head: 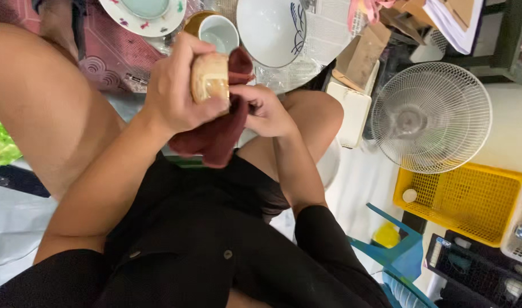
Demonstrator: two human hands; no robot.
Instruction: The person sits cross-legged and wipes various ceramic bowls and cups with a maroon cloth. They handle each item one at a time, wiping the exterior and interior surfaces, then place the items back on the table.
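Both hands are closed on their work. One grip, the left hand (178,94), wraps round a small tan cup (210,77), fingers curled over its side and thumb underneath, holding it up over the person's lap. The other grip, the right hand (265,111), is bunched into a dark red cloth (218,134) and presses it against the far right side of the cup; the loose end of the cloth hangs down between the knees.

Judging from the pose, the wiping of this cup is under way rather than finished: the cloth is against the cup, and the cup is not set down. How clean it is cannot be told from here.

Farther off, on newspaper (323,34) spread on the floor, lie other dishes: a large white bowl (269,28) with a dark blue pattern, a small white cup (220,33) sitting in a brown one, and a flowered plate (141,20) to the left. Whether those have been wiped cannot be told. A standing fan (431,117) and a yellow crate (466,199) sit well apart on the right.
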